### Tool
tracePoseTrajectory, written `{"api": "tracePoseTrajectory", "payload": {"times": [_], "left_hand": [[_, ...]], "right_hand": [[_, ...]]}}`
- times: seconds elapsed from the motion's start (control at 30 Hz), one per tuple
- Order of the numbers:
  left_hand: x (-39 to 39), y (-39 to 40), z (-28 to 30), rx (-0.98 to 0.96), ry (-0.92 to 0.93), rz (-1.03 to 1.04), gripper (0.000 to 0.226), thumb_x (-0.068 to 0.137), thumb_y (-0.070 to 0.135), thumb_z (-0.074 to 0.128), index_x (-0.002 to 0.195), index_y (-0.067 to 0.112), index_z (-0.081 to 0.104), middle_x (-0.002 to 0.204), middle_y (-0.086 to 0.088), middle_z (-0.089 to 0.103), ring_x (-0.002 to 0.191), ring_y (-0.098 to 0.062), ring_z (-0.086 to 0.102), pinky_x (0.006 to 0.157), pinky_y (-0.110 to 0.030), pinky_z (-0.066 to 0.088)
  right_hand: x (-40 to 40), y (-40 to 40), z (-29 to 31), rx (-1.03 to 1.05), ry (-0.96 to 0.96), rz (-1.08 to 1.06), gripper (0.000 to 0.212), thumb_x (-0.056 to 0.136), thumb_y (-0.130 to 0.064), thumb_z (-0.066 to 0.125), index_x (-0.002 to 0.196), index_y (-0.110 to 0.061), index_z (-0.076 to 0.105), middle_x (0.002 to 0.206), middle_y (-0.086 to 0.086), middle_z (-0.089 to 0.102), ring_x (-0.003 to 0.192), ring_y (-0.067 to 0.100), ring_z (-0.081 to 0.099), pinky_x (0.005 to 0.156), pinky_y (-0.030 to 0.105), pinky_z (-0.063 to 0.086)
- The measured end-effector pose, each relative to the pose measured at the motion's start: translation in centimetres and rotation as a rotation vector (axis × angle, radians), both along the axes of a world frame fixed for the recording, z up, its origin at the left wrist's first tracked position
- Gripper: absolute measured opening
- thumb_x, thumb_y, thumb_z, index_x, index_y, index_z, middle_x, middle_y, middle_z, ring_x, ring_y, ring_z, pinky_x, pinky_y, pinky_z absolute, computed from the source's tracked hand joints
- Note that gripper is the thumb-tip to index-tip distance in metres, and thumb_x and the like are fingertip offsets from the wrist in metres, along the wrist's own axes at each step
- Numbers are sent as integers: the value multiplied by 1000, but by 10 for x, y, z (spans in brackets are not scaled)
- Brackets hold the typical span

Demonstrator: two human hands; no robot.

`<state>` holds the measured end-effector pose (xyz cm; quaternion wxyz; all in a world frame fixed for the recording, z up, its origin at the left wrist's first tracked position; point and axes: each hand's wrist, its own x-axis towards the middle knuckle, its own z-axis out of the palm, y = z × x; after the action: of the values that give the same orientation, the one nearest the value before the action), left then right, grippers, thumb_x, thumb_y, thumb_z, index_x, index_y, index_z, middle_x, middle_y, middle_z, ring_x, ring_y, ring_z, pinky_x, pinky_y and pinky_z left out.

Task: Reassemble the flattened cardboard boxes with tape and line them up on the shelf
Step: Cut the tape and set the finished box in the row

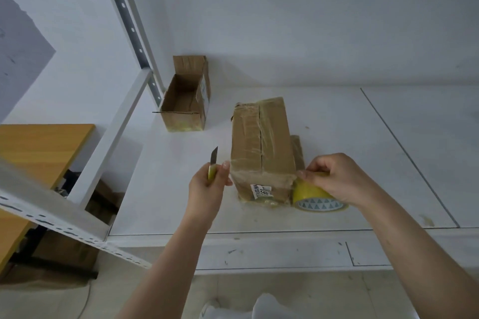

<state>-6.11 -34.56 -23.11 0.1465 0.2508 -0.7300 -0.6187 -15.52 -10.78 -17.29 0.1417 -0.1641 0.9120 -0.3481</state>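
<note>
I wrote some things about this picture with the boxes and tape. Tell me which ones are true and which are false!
1. The left hand holds a small knife. True.
2. The right hand holds scissors. False: its grip is on a yellow tape roll.
3. The taped box sits on the white shelf. True.
4. The open box at the back is full of toys. False: nothing shows inside it.
5. The tape roll is beside the taped box. True.
</note>
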Motion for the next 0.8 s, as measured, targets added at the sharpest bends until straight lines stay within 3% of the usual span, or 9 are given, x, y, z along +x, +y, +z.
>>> {"api": "tracePoseTrajectory", "payload": {"times": [0.17,0.3,0.37,0.47,0.57,0.67,0.73,0.8], "left_hand": [[-1,9,-2,155,-28,-5,45,96,48,53,67,14,53,60,7,57,44,-9,36,44,-22,32],[-3,20,1,209,-133,18,50,93,61,46,83,12,52,69,3,56,41,-6,37,42,-20,31],[-3,25,0,334,-217,30,57,89,67,46,94,10,50,74,-1,52,40,-8,33,40,-21,29],[0,29,-6,450,-213,17,53,91,62,49,95,9,47,71,-3,46,40,-9,29,38,-21,25],[2,15,1,323,-177,51,36,93,44,60,88,12,43,72,-4,42,49,-11,34,45,-25,31],[-1,-7,32,77,-50,127,32,96,47,53,91,16,46,77,-1,48,60,-12,43,58,-30,39],[-8,-9,68,-45,118,-54,37,102,46,39,86,15,48,73,2,50,55,-7,43,54,-23,40],[-22,2,103,-165,200,-413,47,104,43,32,78,8,48,64,-1,49,49,-7,42,48,-18,37]], "right_hand": [[1,0,-5,-13,-2,-23,29,82,-44,71,73,-17,69,76,10,70,76,26,66,70,39,52],[1,0,-4,-6,5,-24,29,83,-45,70,75,-17,69,78,9,70,77,24,66,73,41,53],[1,1,-3,-1,3,-25,30,83,-45,70,74,-17,69,77,8,70,76,24,66,72,41,52],[2,1,-3,0,20,-11,30,83,-47,70,72,-19,68,74,4,69,75,22,65,70,39,51],[1,2,-2,-11,19,-29,31,82,-49,70,73,-20,69,75,4,70,76,21,66,72,39,52],[0,4,-1,-27,38,-36,31,82,-50,70,75,-20,71,76,4,71,76,20,67,73,41,54],[0,4,-1,-34,41,-37,30,83,-48,70,75,-19,71,75,3,70,75,19,66,71,39,53],[0,4,-1,-34,33,-39,30,83,-48,69,76,-19,71,75,1,70,75,17,66,69,35,52]]}}
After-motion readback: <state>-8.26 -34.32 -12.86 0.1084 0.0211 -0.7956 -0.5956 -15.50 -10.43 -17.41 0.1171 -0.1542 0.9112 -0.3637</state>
